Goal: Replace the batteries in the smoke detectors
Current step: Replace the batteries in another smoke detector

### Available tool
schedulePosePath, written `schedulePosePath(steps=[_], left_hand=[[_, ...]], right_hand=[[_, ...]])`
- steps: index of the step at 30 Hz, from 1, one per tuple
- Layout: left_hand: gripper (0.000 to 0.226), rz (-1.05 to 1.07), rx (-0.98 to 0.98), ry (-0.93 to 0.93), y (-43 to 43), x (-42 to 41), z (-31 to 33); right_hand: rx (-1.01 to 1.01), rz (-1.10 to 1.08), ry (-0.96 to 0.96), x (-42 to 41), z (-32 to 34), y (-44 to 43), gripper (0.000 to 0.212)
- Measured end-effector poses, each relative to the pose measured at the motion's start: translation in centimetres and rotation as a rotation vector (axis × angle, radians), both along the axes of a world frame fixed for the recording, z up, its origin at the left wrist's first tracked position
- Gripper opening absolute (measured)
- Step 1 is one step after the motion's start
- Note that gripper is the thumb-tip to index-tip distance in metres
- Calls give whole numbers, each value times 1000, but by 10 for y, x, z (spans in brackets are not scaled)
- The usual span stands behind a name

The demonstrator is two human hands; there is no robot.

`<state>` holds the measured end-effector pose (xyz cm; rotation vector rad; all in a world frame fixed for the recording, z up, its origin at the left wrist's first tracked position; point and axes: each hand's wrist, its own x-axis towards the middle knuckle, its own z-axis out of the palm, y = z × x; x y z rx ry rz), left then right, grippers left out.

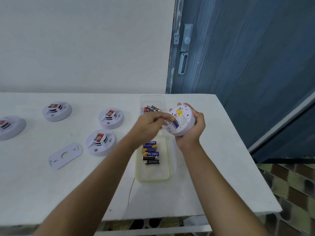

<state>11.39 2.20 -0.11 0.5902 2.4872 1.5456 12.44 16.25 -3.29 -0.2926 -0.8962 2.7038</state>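
Right hand [192, 128] is wrapped around a white smoke detector [183, 120], fingers curled over its far rim, holding it off the table [51, 193] with the back tilted toward the camera. A blue-and-yellow battery [175, 123] sits in the open compartment there. Left hand [150, 126] is right at that compartment, fingertips bunched against it, but it's blurred and I can't tell whether it's pinching the battery or just touching it.

Directly below the hands lies a shallow clear tray [153, 179] with loose batteries [151, 153], blue ones and black ones side by side. Beyond them, a clear container [153, 99] holds a few more black batteries [153, 108].

Off to the left, four other detectors [110, 118] sit face-up on the table, with a flat white mounting plate [65, 155] just beside the nearest one.
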Motion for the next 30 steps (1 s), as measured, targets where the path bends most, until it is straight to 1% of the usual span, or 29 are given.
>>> schedulePosePath(steps=[2,3,5,7,11,14,20,25,27,29,30], left_hand=[[38,101,54,1,-5,-16,-1],[38,147,34,19,-8,-25,0],[33,189,-103,82,-10,-40,5],[28,128,-302,149,-11,-58,6],[17,-80,-664,221,-8,-85,0],[11,-171,-809,250,4,-95,-6],[15,-187,-936,209,16,-108,-19],[19,-250,-1006,198,20,-111,-19],[16,-270,-1033,186,21,-111,-17],[10,-278,-1034,193,21,-111,-16],[10,-278,-1021,206,20,-112,-17]], right_hand=[[10,-14,-12,-2,-3,5,39],[18,-19,-16,-3,-4,6,39],[33,-30,-30,-4,-7,10,38],[28,-35,-36,-6,-9,15,38],[19,-22,-33,-9,-9,20,39],[0,-1,-26,-12,-7,23,38],[-28,22,4,-17,-8,26,39],[-51,58,11,-16,-5,27,40],[-51,58,3,-15,-4,26,40],[-55,56,6,-15,-3,25,40],[-56,56,11,-15,-3,25,40]])
